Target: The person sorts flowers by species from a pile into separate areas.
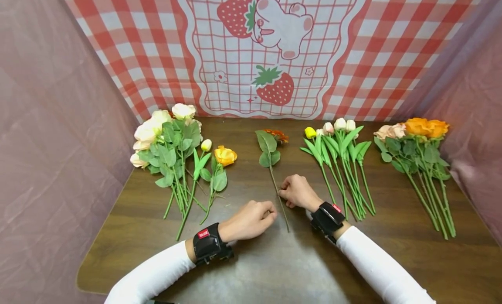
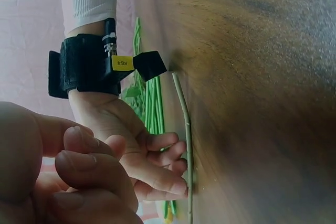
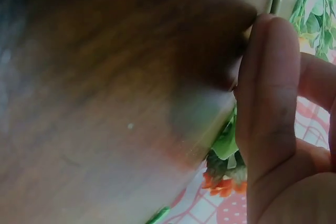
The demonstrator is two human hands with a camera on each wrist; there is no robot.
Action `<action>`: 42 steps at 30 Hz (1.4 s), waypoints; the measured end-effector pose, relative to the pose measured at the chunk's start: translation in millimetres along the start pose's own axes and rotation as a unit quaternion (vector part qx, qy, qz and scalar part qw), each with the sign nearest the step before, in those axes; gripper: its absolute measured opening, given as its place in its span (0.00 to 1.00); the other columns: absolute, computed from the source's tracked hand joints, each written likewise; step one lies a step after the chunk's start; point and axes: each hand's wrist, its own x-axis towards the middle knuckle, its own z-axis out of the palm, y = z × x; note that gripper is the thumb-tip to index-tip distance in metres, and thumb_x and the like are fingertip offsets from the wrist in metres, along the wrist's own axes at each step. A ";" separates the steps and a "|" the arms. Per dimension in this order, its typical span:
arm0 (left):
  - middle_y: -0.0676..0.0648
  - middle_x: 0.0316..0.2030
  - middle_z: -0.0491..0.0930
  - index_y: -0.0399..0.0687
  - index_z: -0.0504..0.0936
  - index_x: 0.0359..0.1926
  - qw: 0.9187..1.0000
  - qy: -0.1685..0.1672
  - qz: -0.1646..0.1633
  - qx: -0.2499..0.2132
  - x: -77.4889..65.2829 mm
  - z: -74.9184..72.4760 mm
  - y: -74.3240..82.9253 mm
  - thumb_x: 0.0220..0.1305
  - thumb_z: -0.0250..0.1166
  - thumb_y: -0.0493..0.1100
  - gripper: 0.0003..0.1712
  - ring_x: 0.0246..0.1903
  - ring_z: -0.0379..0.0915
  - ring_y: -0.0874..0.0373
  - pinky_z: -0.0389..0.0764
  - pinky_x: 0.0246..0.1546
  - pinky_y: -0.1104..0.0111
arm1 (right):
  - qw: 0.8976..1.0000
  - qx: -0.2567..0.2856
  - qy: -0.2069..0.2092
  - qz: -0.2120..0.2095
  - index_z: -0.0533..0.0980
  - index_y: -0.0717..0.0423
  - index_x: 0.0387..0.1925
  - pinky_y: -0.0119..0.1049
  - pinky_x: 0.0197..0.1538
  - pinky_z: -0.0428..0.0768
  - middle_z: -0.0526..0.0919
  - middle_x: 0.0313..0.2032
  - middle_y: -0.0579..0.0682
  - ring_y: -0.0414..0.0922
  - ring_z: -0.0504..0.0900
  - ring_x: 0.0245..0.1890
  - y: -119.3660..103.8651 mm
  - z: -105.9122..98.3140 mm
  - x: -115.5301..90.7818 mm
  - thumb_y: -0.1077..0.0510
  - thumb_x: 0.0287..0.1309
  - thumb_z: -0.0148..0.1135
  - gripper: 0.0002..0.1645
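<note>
A single orange flower [image 1: 279, 135] with green leaves lies in the middle of the table, its thin stem [image 1: 272, 175] pointing toward me. My right hand [image 1: 300, 192] is at this stem from the right. In the left wrist view its loosely bent fingers [image 2: 160, 177] come up to the stem, with no grip around it visible. Left of the stem's lower end is my left hand [image 1: 249, 220], apart from it. The left fingers [image 2: 89, 171] are loosely curled, thumb near the fingertips, with nothing between them.
At the left lie a bunch of pale roses [image 1: 150, 131], a yellowish tulip [image 1: 206, 145] and an orange-yellow rose [image 1: 225, 156]. Right of the middle are several tulips [image 1: 347, 153]; farther right, orange and pale pink roses [image 1: 425, 128]. A checked cloth [image 1: 157, 46] hangs behind the table.
</note>
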 end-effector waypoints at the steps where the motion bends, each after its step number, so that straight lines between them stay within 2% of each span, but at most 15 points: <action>1: 0.59 0.20 0.69 0.42 0.83 0.43 1.000 -0.001 0.001 0.000 -0.3 -0.2 -0.3 0.72 0.55 0.40 0.11 0.16 0.60 0.71 0.64 0.20 0.78 | 1.000 -0.001 -0.003 0.000 0.81 0.65 0.29 0.34 0.16 0.79 0.82 0.16 0.52 0.39 0.79 0.10 -0.2 0.1 -0.5 0.64 0.55 0.67 0.06; 6: 0.60 0.20 0.69 0.44 0.83 0.40 1.000 -0.003 0.007 0.003 -2.1 0.1 -0.4 0.71 0.56 0.40 0.09 0.17 0.60 0.71 0.64 0.21 0.78 | 0.999 -0.006 -0.032 0.013 0.79 0.60 0.19 0.34 0.16 0.78 0.79 0.12 0.49 0.40 0.79 0.09 -1.6 1.2 -3.6 0.58 0.56 0.71 0.14; 10: 0.60 0.20 0.69 0.46 0.82 0.38 1.000 0.000 0.008 0.009 -3.0 0.6 -0.6 0.71 0.56 0.40 0.08 0.17 0.60 0.71 0.64 0.21 0.78 | 0.998 -0.012 -0.060 0.020 0.78 0.60 0.16 0.36 0.15 0.79 0.78 0.10 0.49 0.40 0.79 0.08 -3.3 2.8 -4.6 0.61 0.57 0.67 0.16; 17: 0.60 0.20 0.70 0.44 0.83 0.38 1.000 0.005 0.013 0.010 -2.8 -1.6 -1.3 0.70 0.57 0.39 0.09 0.18 0.61 0.71 0.65 0.22 0.77 | 0.998 -0.017 -0.049 0.018 0.77 0.61 0.13 0.35 0.14 0.78 0.77 0.08 0.48 0.39 0.77 0.07 -8.9 2.6 1.5 0.65 0.57 0.60 0.18; 22: 0.59 0.19 0.69 0.43 0.83 0.37 1.000 0.018 0.012 0.011 -7.2 -7.6 -5.2 0.70 0.57 0.38 0.08 0.17 0.60 0.70 0.64 0.20 0.76 | 0.998 -0.009 -0.068 -0.002 0.76 0.60 0.13 0.35 0.15 0.79 0.78 0.10 0.48 0.40 0.78 0.08 -10.7 5.5 5.2 0.63 0.63 0.59 0.22; 26: 0.57 0.19 0.72 0.44 0.83 0.36 0.997 0.056 -0.006 0.054 -14.2 -18.8 -14.4 0.70 0.57 0.38 0.08 0.17 0.63 0.69 0.66 0.18 0.75 | 0.996 -0.002 -0.088 -0.035 0.78 0.60 0.18 0.36 0.17 0.80 0.79 0.13 0.49 0.41 0.80 0.11 -9.4 4.4 -3.1 0.63 0.66 0.56 0.19; 28: 0.56 0.19 0.74 0.45 0.82 0.35 0.992 0.085 -0.025 0.093 -17.9 -27.3 -21.2 0.69 0.57 0.39 0.08 0.17 0.65 0.67 0.68 0.17 0.73 | 0.995 -0.001 -0.092 -0.050 0.79 0.60 0.22 0.36 0.17 0.79 0.80 0.15 0.49 0.42 0.80 0.12 -8.8 1.5 -13.0 0.63 0.66 0.55 0.16; 30: 0.53 0.20 0.76 0.46 0.81 0.32 0.980 0.123 -0.048 0.151 -21.5 -36.3 -30.7 0.68 0.58 0.40 0.07 0.17 0.69 0.63 0.70 0.16 0.70 | 0.994 0.002 -0.091 -0.065 0.80 0.61 0.27 0.35 0.18 0.79 0.80 0.17 0.49 0.41 0.80 0.13 -8.7 -1.9 -26.0 0.64 0.66 0.55 0.13; 32: 0.48 0.18 0.76 0.45 0.78 0.30 0.960 0.158 -0.079 0.215 -25.6 -45.7 -42.2 0.67 0.60 0.40 0.07 0.16 0.73 0.56 0.73 0.14 0.64 | 0.993 0.007 -0.086 -0.077 0.81 0.61 0.30 0.35 0.18 0.79 0.80 0.18 0.48 0.41 0.79 0.15 -9.4 -4.7 -40.2 0.63 0.67 0.55 0.11; 34: 0.43 0.18 0.77 0.42 0.76 0.28 0.936 0.185 -0.116 0.274 -28.9 -53.9 -55.4 0.66 0.60 0.40 0.09 0.16 0.75 0.48 0.74 0.13 0.59 | 0.993 0.017 -0.080 -0.088 0.81 0.61 0.32 0.34 0.19 0.78 0.79 0.19 0.47 0.40 0.79 0.15 -11.0 -6.1 -54.1 0.63 0.67 0.55 0.10; 35: 0.41 0.18 0.77 0.41 0.75 0.27 0.925 0.194 -0.135 0.298 -30.3 -57.2 -61.7 0.65 0.61 0.41 0.10 0.17 0.77 0.45 0.74 0.13 0.56 | 0.992 0.023 -0.078 -0.093 0.81 0.61 0.33 0.34 0.19 0.78 0.79 0.19 0.47 0.40 0.79 0.16 -11.8 -6.3 -60.5 0.63 0.67 0.56 0.10; 36: 0.39 0.17 0.77 0.40 0.75 0.26 0.918 0.193 -0.151 0.312 -31.7 -60.1 -67.7 0.65 0.61 0.41 0.12 0.16 0.76 0.42 0.74 0.12 0.54 | 0.992 0.031 -0.077 -0.097 0.81 0.61 0.34 0.34 0.19 0.78 0.79 0.19 0.47 0.41 0.79 0.16 -12.8 -6.1 -66.8 0.63 0.68 0.56 0.09; 38: 0.37 0.18 0.77 0.38 0.75 0.24 0.914 0.179 -0.181 0.316 -33.1 -64.8 -76.8 0.64 0.62 0.42 0.14 0.18 0.77 0.39 0.75 0.13 0.52 | 0.990 0.048 -0.079 -0.102 0.81 0.61 0.35 0.34 0.20 0.78 0.80 0.20 0.48 0.41 0.79 0.17 -14.6 -5.0 -77.9 0.62 0.68 0.56 0.09; 39: 0.37 0.19 0.78 0.38 0.75 0.23 0.916 0.166 -0.192 0.310 -33.4 -66.6 -80.0 0.63 0.62 0.42 0.15 0.18 0.78 0.39 0.75 0.13 0.52 | 0.990 0.057 -0.081 -0.102 0.81 0.61 0.36 0.34 0.20 0.79 0.81 0.21 0.49 0.42 0.79 0.17 -15.5 -4.2 -82.6 0.62 0.68 0.57 0.09; 42: 0.37 0.20 0.79 0.39 0.77 0.20 0.930 0.122 -0.204 0.279 -33.3 -70.4 -84.2 0.62 0.63 0.42 0.16 0.19 0.78 0.40 0.75 0.14 0.52 | 0.989 0.074 -0.087 -0.099 0.81 0.61 0.37 0.34 0.21 0.79 0.81 0.22 0.51 0.43 0.80 0.19 -17.7 -1.4 -94.3 0.60 0.69 0.57 0.09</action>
